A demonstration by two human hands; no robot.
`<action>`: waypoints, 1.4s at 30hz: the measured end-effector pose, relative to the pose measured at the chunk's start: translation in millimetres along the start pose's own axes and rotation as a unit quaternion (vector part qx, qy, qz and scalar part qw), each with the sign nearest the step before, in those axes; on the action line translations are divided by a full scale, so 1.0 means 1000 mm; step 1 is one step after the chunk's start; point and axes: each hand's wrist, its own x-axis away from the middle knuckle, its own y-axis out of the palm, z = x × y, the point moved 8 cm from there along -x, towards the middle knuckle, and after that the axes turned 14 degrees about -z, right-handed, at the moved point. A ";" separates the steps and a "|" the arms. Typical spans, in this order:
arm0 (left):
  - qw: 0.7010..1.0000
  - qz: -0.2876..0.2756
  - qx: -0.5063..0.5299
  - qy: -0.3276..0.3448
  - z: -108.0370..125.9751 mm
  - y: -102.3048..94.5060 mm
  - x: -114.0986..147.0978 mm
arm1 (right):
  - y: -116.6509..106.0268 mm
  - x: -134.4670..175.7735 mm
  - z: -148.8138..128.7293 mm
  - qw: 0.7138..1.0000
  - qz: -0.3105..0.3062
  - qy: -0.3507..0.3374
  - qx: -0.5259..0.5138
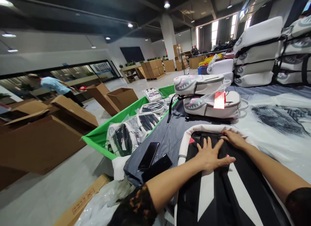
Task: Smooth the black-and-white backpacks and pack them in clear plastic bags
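A black and white backpack (220,193) lies with its strap side up in front of me, its white rim toward the far edge. My left hand (210,154) rests on its upper part, palm down with the fingers spread. At the top edge my right hand (233,139) has its fingers bent around the backpack near a small black loop. Just beyond lie two stacked white backpacks (211,106) with a grey shark-mouth print, and a red tag (219,100) hangs from them.
Two dark phones (148,155) lie on the grey cloth to the left. A green-sided bin (97,145) holds several bagged backpacks. Stacked white backpacks (257,54) and plastic bags (279,122) are at right. Open cardboard boxes (43,145) stand left, near a person in blue (54,86).
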 end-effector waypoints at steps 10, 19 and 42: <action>0.979 0.186 0.063 -0.047 -0.011 0.015 -0.032 | 0.017 0.092 -0.068 0.980 0.157 -0.060 0.109; 0.995 0.026 0.097 0.013 0.015 0.023 0.019 | 0.028 0.111 -0.096 0.982 0.158 -0.080 0.072; 0.977 0.184 -0.079 0.079 0.000 0.043 0.051 | 0.049 0.191 -0.196 0.920 0.045 -0.388 0.025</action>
